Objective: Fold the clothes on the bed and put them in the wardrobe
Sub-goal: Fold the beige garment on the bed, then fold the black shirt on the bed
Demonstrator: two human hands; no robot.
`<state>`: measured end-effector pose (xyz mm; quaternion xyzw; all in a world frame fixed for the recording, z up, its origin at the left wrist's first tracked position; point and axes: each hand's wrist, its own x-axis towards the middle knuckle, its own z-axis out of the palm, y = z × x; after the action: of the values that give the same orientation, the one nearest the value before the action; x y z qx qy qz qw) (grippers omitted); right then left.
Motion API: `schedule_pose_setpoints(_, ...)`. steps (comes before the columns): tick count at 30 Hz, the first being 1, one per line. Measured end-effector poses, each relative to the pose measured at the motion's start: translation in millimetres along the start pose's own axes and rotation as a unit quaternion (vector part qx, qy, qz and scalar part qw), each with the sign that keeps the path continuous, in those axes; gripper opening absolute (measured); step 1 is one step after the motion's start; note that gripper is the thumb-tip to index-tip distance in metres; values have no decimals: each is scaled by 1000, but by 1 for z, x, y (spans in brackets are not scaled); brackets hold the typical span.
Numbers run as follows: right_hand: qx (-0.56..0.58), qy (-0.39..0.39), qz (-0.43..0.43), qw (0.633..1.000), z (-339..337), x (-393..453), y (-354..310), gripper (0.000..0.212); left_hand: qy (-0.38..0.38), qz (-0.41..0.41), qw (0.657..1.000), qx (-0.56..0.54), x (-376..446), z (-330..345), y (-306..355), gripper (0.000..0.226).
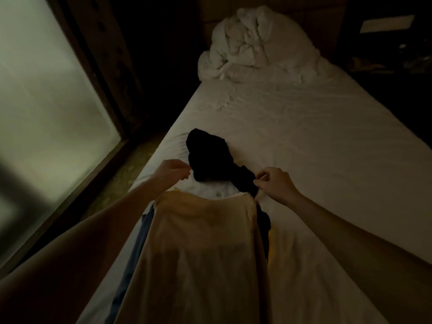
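Observation:
A beige garment point(201, 249) hangs spread between my two hands, low in the head view, with its top edge just below my fingers. My left hand point(171, 173) pinches its top left corner with curled fingers. My right hand point(274, 183) pinches the top right corner. Beyond it, a heap of black clothes point(210, 157) lies on the white bed point(304, 141). A blue cloth point(138, 249) shows under the garment's left edge. A black piece with a yellow bit point(265, 228) shows at its right edge. No wardrobe is in view.
A crumpled white duvet point(254, 43) is piled at the far head of the bed. A large frosted window point(46, 108) with a dark wooden frame runs along the left. A narrow strip of floor point(131, 169) lies between window and bed. The right side is dark.

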<state>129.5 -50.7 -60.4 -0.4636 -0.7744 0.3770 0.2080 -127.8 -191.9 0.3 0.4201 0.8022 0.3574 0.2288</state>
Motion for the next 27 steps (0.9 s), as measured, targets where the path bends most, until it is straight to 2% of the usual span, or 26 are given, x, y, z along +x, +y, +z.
schedule_pose_setpoints(3,-58,-19,-3,998,0,17,4,37,3,28,998,62,23,18,1,10)
schedule_pose_setpoints(8,-132,-98,-42,986,16,60,2,68,-44,110,978,173,57,56,-4,25)
schedule_pose_setpoints(11,-213,-148,-74,963,37,89,12,60,-97,149,956,233,84,81,-13,32)
schedule_pose_setpoints(14,-259,-122,-70,956,53,114,30,41,-143,183,929,289,107,108,-21,46)
schedule_pose_setpoints(16,-214,-92,-54,971,57,129,36,31,-163,201,908,329,118,126,-27,64)
schedule_pose_setpoints(18,-119,-64,-22,991,55,142,35,24,-167,208,887,377,125,140,-32,89)
schedule_pose_setpoints(19,-51,-46,3,998,53,147,32,23,-162,209,886,381,126,145,-33,101)
schedule_pose_setpoints(21,147,-35,72,986,47,150,22,24,-139,219,915,310,126,157,-30,109)
schedule_pose_setpoints(22,253,-44,107,960,43,148,16,26,-120,220,940,231,125,164,-26,100)
schedule_pose_setpoints(24,399,-56,147,903,31,142,1,31,-57,200,977,53,122,170,-14,60)
schedule_pose_setpoints(25,444,-55,151,881,24,139,-5,34,-31,181,983,-11,119,169,-4,41)
schedule_pose_setpoints(27,478,-42,142,866,4,131,-16,34,-6,173,983,-64,111,159,18,4)
